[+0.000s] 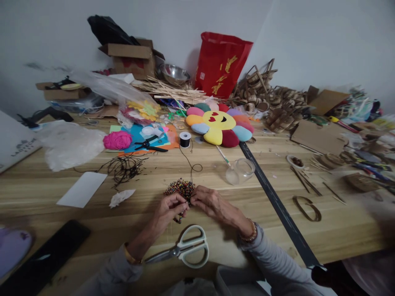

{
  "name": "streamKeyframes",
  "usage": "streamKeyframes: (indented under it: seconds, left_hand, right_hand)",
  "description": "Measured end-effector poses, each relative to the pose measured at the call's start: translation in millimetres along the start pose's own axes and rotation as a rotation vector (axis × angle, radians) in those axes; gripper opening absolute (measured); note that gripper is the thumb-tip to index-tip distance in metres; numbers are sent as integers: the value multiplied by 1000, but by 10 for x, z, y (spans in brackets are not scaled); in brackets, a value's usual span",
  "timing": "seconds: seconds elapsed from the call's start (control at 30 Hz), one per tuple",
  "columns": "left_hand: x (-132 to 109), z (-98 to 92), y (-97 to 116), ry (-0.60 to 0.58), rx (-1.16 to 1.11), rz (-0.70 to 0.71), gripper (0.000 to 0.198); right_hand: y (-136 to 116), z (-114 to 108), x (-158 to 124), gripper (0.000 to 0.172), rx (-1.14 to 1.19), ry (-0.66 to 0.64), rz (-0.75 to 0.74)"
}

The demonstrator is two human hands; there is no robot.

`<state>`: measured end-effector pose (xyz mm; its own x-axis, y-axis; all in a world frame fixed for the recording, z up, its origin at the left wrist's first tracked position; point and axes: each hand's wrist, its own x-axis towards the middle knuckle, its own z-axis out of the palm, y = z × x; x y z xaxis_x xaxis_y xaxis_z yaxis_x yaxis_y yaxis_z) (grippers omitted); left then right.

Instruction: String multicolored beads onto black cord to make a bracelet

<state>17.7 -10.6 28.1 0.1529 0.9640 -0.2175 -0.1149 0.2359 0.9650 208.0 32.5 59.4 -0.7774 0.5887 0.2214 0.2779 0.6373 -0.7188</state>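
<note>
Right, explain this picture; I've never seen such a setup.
There is no machine: these are a person's bare hands, seen from a camera worn on the head, looking forward and down. The left hand and right hand meet by a heap of beads; the left seems to pinch a short beaded piece, what the right grips is unclear. On the wooden table, scissors lie nearer the person; beyond the beads are a spool of black thread, a clear jar and a flower cushion.
</note>
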Motion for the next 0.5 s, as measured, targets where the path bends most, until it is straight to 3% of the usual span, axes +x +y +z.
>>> streamKeyframes:
  seconds: [0.2,0.3,0.4,0.5]
  left_hand:
    - [11,-27,-41,16,3,-13,24]
    - [10,-36,-43,38,-1,-19,23]
    - [11,-34,-40,55,4,-18,24]
    - [21,-29,-54,58,23,-8,25]
  right_hand:
    - [19,27,3,16,20,-12,39]
    - [18,35,2,7,41,50,44]
    - [3,62,-9,16,70,126,55]
    - [-17,136,-25,18,92,106,68]
